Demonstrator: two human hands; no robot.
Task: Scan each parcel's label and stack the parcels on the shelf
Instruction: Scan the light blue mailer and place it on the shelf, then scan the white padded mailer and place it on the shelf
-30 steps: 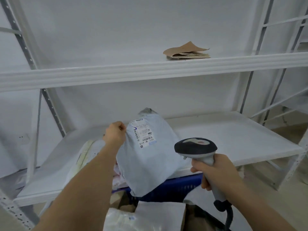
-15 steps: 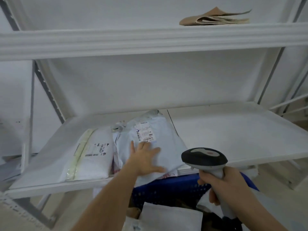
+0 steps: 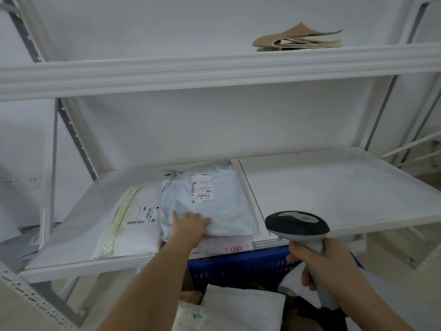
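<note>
Looking through the head view, my only one: my left hand (image 3: 192, 226) lies flat on the near left corner of a grey parcel (image 3: 210, 201), fingers straight and spread, pressing rather than gripping. That parcel lies on the shelf (image 3: 334, 187), label (image 3: 201, 189) facing up toward the back, on top of a pinkish parcel (image 3: 226, 244) whose near edge pokes out beneath it with red lettering. Just beside it on the left lies a white parcel (image 3: 133, 225), touching or nearly so, with a yellowish strip down its left side and its own barcode label. Right half of the shelf is bare white board.

My right hand (image 3: 319, 261) is wrapped around the handle of a scanner (image 3: 297, 224), fingers curled tight round the grip. Scanner head is dark on top, sits in front of the shelf's front edge, right of the grey parcel and apart from it. I cannot tell where its window points.

Below the shelf edge is a blue basket (image 3: 238, 263), and in it more parcels, one white parcel (image 3: 241, 309) at the bottom of the frame and a smaller white one under my right hand.

On the upper shelf (image 3: 214, 70), to the right, a stack of brown envelopes (image 3: 298, 38) lies flat. Shelf posts are grey with holes, wall behind is white.
</note>
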